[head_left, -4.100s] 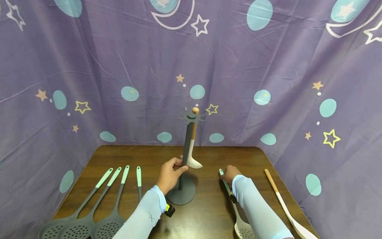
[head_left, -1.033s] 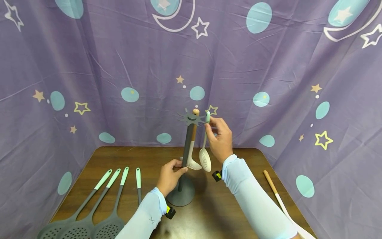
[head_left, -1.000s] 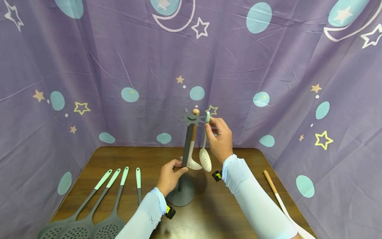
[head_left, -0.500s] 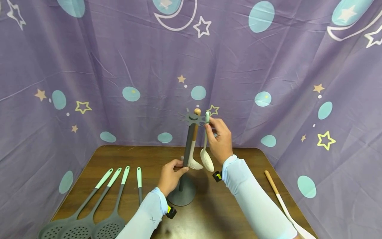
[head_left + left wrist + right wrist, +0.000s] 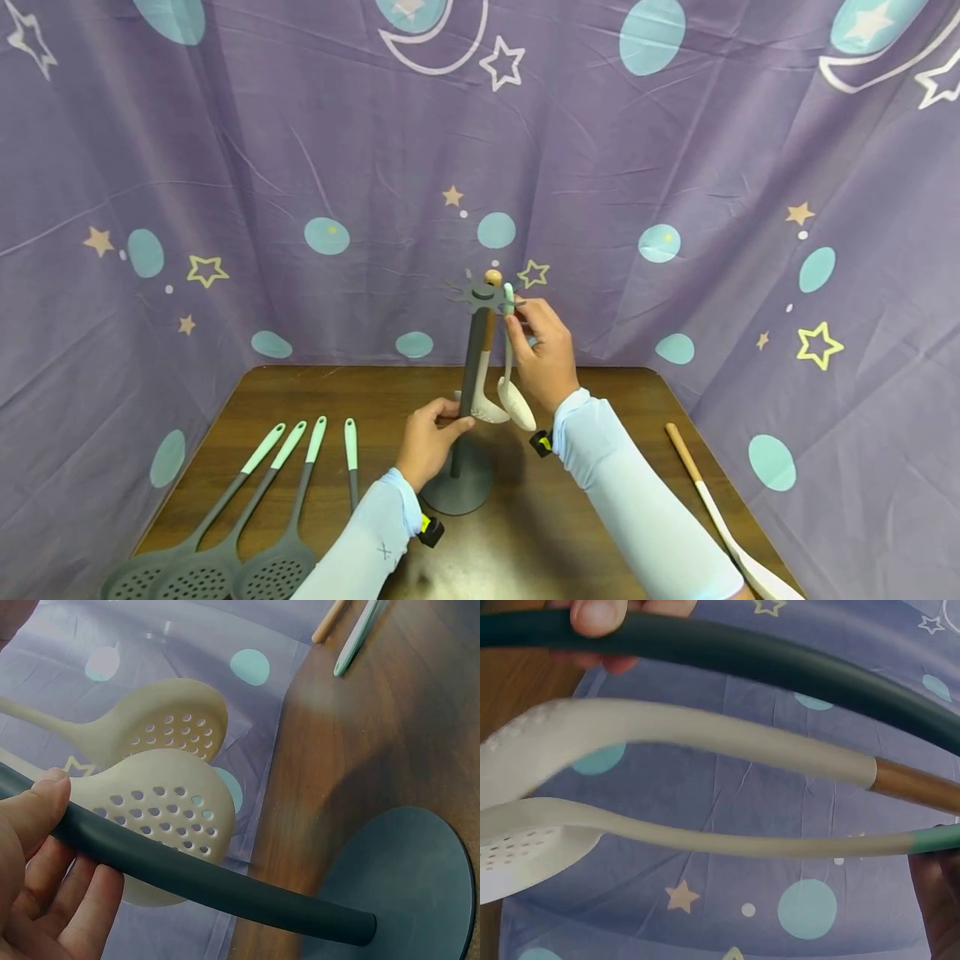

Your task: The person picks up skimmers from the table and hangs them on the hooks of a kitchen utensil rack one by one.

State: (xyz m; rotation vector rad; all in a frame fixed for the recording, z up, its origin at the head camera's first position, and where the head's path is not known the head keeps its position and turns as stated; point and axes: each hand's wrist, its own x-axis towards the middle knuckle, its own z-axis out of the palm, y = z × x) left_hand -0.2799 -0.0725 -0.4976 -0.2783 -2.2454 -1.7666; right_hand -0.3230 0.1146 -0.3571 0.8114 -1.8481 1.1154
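Note:
A dark grey utensil stand [image 5: 474, 358] rises from a round base on the wooden table, with a star-shaped ring of hooks on top. My left hand [image 5: 431, 437] grips its pole low down. From the ring hangs a cream slotted ladle with a wooden handle [image 5: 488, 333], close behind the pole. Beside it is a cream slotted spoon [image 5: 517, 406], whose mint handle end my right hand [image 5: 546, 354] pinches right at the hooks. In the left wrist view both perforated heads lie side by side past the pole. The right wrist view shows the spoon's long shaft [image 5: 780, 847] running to my fingertips.
Three dark grey skimmers with mint handles [image 5: 273, 571] lie at the front left. Another mint-handled utensil [image 5: 351, 450] is partly hidden by my left sleeve. On the right lies a white utensil with a wooden handle [image 5: 682, 454]. A purple patterned curtain [image 5: 375, 167] surrounds the table.
My right hand has lifted the slotted spoon from the table's right side up to the hook ring, then slightly left, against the ring. My left hand stays on the pole.

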